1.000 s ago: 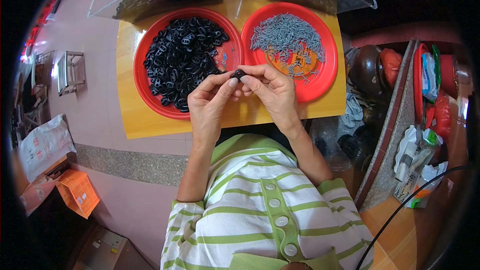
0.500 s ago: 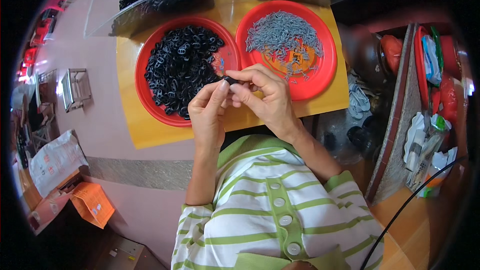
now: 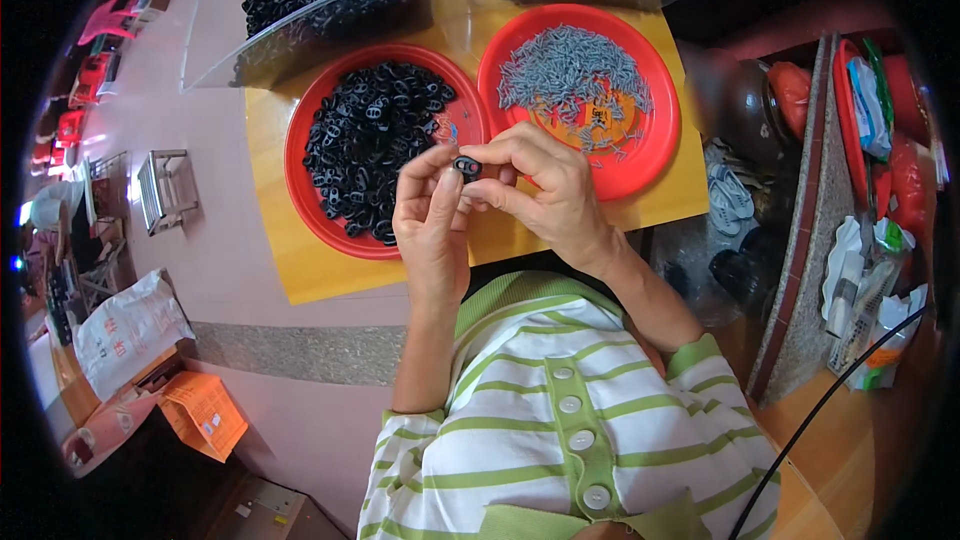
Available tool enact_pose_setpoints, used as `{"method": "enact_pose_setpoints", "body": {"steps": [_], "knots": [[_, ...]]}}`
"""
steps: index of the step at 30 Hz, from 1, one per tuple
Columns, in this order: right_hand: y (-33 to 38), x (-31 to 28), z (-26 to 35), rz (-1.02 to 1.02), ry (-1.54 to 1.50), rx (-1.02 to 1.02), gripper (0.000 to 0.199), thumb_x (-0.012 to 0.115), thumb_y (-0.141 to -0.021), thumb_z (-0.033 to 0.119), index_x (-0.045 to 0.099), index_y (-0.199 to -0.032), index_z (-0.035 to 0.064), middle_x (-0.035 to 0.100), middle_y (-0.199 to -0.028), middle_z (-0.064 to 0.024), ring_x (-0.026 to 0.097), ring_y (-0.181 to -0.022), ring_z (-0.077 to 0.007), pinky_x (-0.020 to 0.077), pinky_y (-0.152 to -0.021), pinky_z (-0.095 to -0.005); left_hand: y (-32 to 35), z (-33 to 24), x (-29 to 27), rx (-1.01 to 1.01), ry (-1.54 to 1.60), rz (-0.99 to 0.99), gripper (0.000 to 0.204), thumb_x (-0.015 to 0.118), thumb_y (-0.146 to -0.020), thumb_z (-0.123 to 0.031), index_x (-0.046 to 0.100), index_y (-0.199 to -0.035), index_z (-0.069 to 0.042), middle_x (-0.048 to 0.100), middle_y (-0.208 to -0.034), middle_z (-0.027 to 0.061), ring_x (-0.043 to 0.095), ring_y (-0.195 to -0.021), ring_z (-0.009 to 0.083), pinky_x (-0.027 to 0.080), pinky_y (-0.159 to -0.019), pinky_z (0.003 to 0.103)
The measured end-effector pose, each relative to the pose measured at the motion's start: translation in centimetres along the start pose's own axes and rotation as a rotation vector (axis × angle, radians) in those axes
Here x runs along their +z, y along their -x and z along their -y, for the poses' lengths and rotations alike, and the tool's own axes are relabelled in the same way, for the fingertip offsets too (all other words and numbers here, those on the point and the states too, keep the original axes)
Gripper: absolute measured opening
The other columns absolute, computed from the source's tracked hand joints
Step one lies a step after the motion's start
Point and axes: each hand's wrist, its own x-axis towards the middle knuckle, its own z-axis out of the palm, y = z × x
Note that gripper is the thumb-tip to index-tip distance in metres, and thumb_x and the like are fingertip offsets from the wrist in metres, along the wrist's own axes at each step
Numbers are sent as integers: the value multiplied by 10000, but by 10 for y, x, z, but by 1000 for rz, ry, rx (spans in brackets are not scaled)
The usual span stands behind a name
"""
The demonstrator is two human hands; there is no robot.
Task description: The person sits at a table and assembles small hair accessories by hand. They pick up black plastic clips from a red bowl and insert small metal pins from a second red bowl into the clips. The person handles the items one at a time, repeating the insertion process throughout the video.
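Observation:
Between my two hands is a small black oval plastic piece with two holes (image 3: 466,168). My left hand (image 3: 430,202) pinches it with thumb and forefinger, and my right hand (image 3: 540,183) grips its right side with thumb and fingertips. Whether a smaller part is also in the right fingers cannot be seen. Just beyond my left hand, a red round tray (image 3: 296,202) holds a heap of similar black pieces (image 3: 362,135). Beyond my right hand, a second red tray (image 3: 655,155) carries many small grey pin-like parts (image 3: 575,65).
Both trays stand on a yellow tabletop (image 3: 330,280). At the back, a clear plastic bin (image 3: 300,50) contains more black pieces. A metal stool (image 3: 165,190) stands on the floor at left. To the right are a stone-topped ledge (image 3: 800,230) and a black cable (image 3: 800,430).
The black piece has turned so its two-holed face shows between my fingers. My hands stay together over the near edge of the trays. The whole view has shifted slightly.

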Motion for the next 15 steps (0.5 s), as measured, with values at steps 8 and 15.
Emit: {"method": "enact_pose_setpoints", "body": {"steps": [8, 15], "knots": [[5, -4, -4, 56, -204, 81, 244, 721, -784, 105, 611, -977, 5, 536, -792, -60, 553, -686, -130, 461, -611, -261, -2, 12, -10, 327, -274, 172, 196, 550, -914, -63, 602, -1091, 1, 541, -1076, 53, 519, -932, 103, 435, -831, 233], [20, -1, -3, 89, -256, 123, 231, 693, -812, 107, 567, -979, 9, 522, -798, -67, 561, -697, -157, 467, -614, -279, 9, 22, -19, 308, -212, 193, 142, 586, -898, -74, 592, -1023, -9, 539, -1005, 63, 523, -925, 135, 430, -846, 261]]}}
